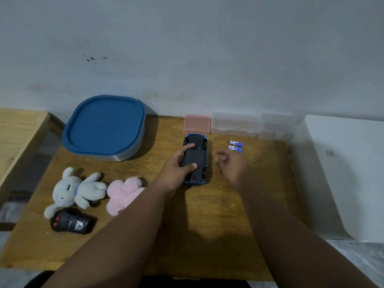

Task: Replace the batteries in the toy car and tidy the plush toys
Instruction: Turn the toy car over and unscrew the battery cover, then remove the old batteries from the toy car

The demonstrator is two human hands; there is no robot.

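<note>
A blue toy car lies upside down in the middle of the wooden table, black underside up. My left hand grips it from the left, thumb on the underside. My right hand hovers just right of the car, fingers loosely curled; a thin dark tool pokes out beside it and I cannot tell whether the hand holds it. Two blue-and-white batteries lie beyond the right hand. A grey plush rabbit and a pink plush toy lie at the left.
A blue-lidded container stands at the back left. A pink box and two clear boxes line the wall. A black remote control lies near the front left. A white bin stands to the right.
</note>
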